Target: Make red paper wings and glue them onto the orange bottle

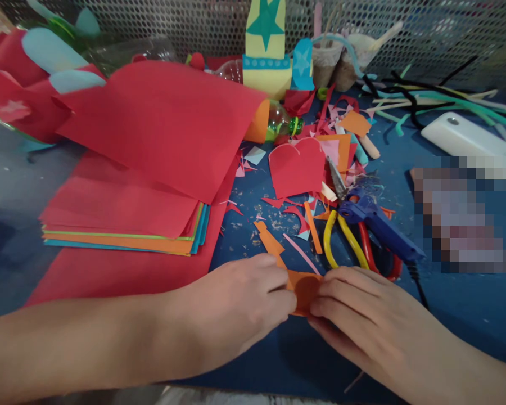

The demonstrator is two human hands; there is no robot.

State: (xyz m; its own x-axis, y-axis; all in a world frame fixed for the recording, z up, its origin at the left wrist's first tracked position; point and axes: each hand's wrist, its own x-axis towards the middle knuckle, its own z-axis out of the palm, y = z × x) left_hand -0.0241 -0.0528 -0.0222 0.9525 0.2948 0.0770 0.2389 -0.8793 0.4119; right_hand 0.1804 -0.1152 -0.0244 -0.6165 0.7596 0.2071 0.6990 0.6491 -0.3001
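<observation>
Between my two hands is a small piece of orange paper, held low over the blue table near its front edge. My left hand is closed, with its fingertips on the paper's left end. On the right end, my right hand presses its fingers together over the paper, hiding that edge. An orange paper offcut lies just beyond my left fingers. Past my right hand are yellow-handled pliers or scissors with a red-handled pair beside them, and a blue glue gun lies across them.
Stacked colored paper lies at left under a curled red sheet. A red scalloped cutout rests among scraps. A decorated yellow piece and a plastic bottle stand behind. Pipe cleaners and a white device are right.
</observation>
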